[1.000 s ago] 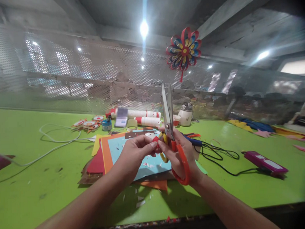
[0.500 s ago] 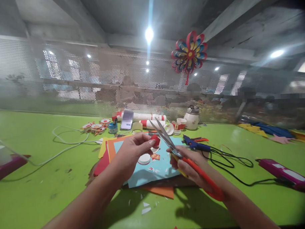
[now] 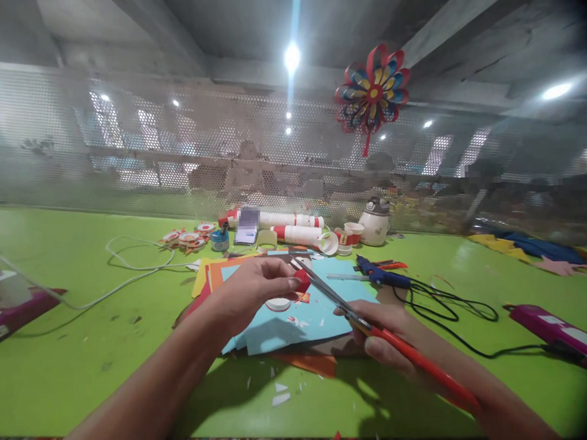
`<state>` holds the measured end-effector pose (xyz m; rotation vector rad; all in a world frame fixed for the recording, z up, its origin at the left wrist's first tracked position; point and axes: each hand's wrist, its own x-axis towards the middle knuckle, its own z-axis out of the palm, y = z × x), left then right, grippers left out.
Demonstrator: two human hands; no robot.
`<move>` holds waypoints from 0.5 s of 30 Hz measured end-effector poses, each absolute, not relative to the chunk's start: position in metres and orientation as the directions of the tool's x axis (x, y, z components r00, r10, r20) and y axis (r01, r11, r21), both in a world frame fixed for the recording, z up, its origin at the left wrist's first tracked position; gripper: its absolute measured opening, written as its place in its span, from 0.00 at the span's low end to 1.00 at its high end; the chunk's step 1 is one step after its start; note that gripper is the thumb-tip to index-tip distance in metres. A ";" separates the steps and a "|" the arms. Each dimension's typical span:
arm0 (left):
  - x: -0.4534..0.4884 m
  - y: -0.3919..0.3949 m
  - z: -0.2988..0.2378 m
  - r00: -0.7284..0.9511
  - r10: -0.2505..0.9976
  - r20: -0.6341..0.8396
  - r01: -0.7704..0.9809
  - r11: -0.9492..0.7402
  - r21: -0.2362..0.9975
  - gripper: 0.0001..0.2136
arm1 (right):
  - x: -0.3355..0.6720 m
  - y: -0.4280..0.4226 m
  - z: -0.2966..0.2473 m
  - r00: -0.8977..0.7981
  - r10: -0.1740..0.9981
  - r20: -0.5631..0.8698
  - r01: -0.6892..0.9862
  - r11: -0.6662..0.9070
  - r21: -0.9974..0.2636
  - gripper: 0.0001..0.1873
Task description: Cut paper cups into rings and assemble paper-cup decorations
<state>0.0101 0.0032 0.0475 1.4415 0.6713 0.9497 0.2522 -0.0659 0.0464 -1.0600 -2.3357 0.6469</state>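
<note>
Pinched in the fingers of my left hand (image 3: 257, 285) is a small red paper piece (image 3: 303, 281). My right hand (image 3: 381, 326) grips a pair of scissors (image 3: 418, 360) with long red handles. Their metal blades point up and left, right beside the red piece; whether they touch it I cannot tell. Beneath both hands lies a light blue paper sheet (image 3: 321, 318) on a stack of coloured sheets. A white round lid-like disc (image 3: 278, 304) rests on it, partly hidden by my left hand, near a small orange-red scrap (image 3: 303, 298).
To the right lies a blue glue gun (image 3: 382, 276) with a black cable running to a purple power strip (image 3: 552, 330). Stacked paper cups (image 3: 296, 235), a phone (image 3: 247, 228), a blue jar (image 3: 220, 240) and a white jug (image 3: 374, 223) stand behind. Paper scraps (image 3: 280, 398) litter the front.
My right hand has swung the scissors lower and to the right, and their blades are closer together beside the red paper. My left hand still holds the piece. The view has shifted slightly.
</note>
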 end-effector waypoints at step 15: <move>0.009 -0.002 0.050 0.645 0.760 0.079 -0.029 -0.079 0.996 0.07 | 0.288 -0.080 0.061 -0.613 0.787 0.076 0.672 0.569 -0.473 0.23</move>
